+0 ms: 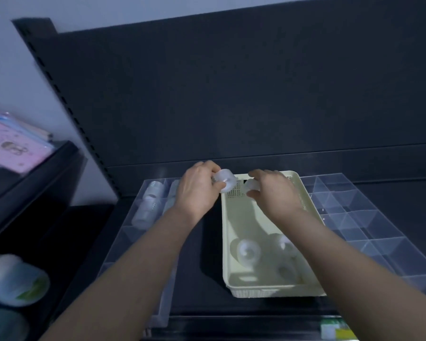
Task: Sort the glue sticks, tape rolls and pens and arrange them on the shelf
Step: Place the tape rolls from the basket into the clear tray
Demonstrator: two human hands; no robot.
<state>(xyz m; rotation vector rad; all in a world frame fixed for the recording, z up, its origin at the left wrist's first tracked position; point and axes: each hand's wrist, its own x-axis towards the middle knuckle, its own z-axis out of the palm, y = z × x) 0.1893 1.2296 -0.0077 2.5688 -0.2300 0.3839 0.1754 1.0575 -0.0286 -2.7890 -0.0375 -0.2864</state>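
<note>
My left hand grips a translucent white tape roll, fingers curled round its rim. My right hand pinches a second pale tape roll. Both rolls hang just over the far end of the cream perforated plastic basket. More loose rolls lie in the basket, back toward my wrists. Left of my left fingers, a clear plastic divided tray on the dark shelf holds a row of tape rolls. I judge the step is carrying these two across to it. I'd hold each by its outer rim and move the left one first so my arms don't cross. Then I'd set it on its side, touching the near end of the row, so it cannot roll.
</note>
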